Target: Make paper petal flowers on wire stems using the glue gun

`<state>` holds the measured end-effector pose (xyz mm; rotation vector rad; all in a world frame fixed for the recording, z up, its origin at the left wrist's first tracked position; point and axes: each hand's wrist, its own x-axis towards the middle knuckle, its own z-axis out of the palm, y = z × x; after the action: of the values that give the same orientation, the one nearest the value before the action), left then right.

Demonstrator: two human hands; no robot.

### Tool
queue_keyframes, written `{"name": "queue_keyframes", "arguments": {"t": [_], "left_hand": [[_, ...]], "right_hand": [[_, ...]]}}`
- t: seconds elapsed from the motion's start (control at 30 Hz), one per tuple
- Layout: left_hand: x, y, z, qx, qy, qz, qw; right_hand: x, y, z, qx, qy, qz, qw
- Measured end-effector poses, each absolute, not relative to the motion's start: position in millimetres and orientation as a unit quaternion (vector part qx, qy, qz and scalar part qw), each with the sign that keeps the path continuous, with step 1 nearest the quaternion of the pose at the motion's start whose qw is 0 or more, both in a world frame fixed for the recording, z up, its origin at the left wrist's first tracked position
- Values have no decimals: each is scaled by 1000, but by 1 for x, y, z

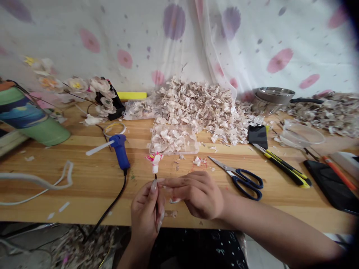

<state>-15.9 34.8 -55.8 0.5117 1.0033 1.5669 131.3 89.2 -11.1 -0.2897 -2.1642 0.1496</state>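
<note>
A small flower (155, 164) with pink and white tips and a white base stands upright on a dark, thin stem. My left hand (147, 209) is closed round that stem just below the flower, thumb and fingers pressed together. From the right, my right hand (196, 192) reaches over to the stem, its fingertips touching near the left thumb; what they pinch, if anything, is too small to name. Behind the flower lies a clear plastic box (192, 144) holding pale petals (168, 139).
Scissors (238, 177), a yellow-black cutter (286, 166) and a black phone (333, 185) lie right. A blue glue gun (120, 152) with its cord and a green cup (36, 117) are left. Behind rises a large petal heap (202, 106).
</note>
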Motion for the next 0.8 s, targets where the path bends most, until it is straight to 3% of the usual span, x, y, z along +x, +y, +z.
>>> {"name": "queue_keyframes", "arguments": {"t": [0.37,0.57,0.8], "left_hand": [[-16,34,-53,223,427,660,576],[-16,33,-50,227,431,655,577],[-16,34,-47,230,429,655,577]], "right_hand": [[130,90,-14,-157,-872,28,463],[131,93,-17,-211,-891,78,395],[129,97,-32,-291,-911,38,291]]}}
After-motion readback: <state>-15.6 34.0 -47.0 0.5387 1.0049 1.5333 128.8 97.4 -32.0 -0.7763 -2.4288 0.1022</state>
